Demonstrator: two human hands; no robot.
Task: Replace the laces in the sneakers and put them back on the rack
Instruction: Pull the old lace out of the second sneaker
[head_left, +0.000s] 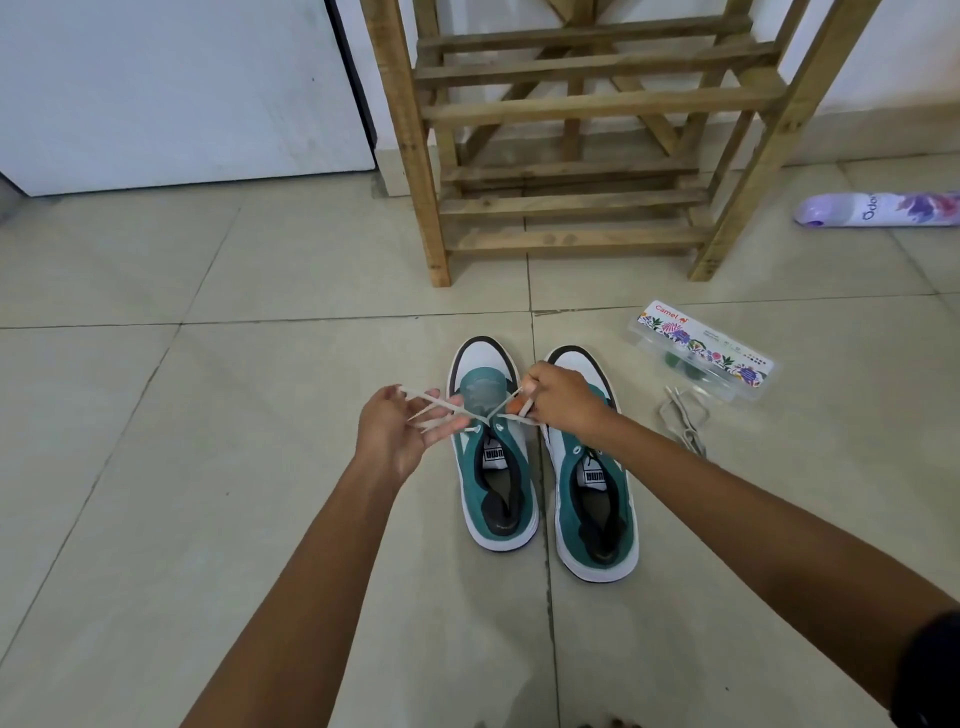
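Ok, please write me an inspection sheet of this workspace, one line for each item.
Surface: tiled floor, beige.
Job's things: two teal-white sneakers side by side; white lace crossing over the left one; wooden rack behind, its visible shelves bare.
Clutter: loose lace, clear plastic box, purple spray can lying down.
Grips: left hand holds lace strands; right hand pinches the other end.
Cables: nothing seen.
Surroundings: white panel on the left.
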